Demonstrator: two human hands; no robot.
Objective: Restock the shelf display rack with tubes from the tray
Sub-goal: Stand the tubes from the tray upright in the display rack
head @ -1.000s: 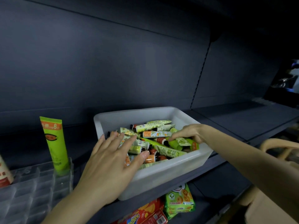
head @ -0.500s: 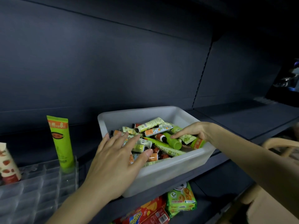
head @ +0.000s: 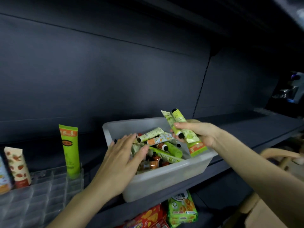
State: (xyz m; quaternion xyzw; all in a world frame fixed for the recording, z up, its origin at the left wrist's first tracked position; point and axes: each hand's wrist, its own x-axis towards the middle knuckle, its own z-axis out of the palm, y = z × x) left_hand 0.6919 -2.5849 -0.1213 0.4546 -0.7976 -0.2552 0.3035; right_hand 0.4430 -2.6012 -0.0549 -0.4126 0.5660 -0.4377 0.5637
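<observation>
Tubes (head: pixel 158 145) are mostly piled in the tray (head: pixel 164 176) on the shelf (head: pixel 246 129) — early days, I'd say. My right hand (head: pixel 200 134) grips a few green ones (head: pixel 181 124) above the pile, while my left hand (head: pixel 121 158) lies flat on the heap, holding nothing. The clear rack (head: pixel 41 195) has just three standing — loads of slots left.

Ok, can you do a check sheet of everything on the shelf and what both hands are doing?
Surface: dark shelf, carries the job's things.
Job's things: white tray heaped with tubes; clear rack with a tall green tube standing in it.
Clutter: snack packs on the shelf below.
Hands: left hand rests flat on the heap; right hand grips a bunch of green tubes above the tray.
Cables: nothing seen.
Surroundings: dark back panel.
</observation>
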